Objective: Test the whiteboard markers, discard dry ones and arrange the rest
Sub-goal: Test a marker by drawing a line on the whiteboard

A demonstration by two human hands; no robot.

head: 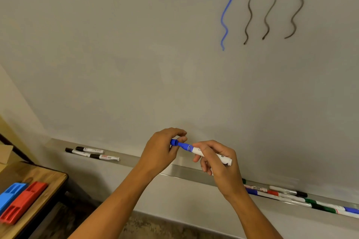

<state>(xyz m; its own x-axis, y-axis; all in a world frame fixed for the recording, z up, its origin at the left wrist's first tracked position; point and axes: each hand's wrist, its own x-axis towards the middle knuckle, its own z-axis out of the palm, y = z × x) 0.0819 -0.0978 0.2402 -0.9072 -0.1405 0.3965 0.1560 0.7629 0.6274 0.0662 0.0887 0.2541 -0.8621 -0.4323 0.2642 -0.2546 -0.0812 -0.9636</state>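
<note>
A blue marker (202, 152) lies nearly level between both hands, in front of the whiteboard (136, 44) and just above its tray (184, 170). The right hand (219, 163) has a closed grip around the white barrel, fingers wrapped over it, the rear end poking out at the right. The left hand (165, 145) pinches the blue cap (174, 142) at the marker's left end, grip narrow, thumb and fingertips closed on it. Three black-capped markers (92, 153) lie in the tray to the left; a mixed group of markers (303, 199) lies to the right. A blue wavy line (227, 9) and three dark wavy lines (272, 6) mark the board.
</note>
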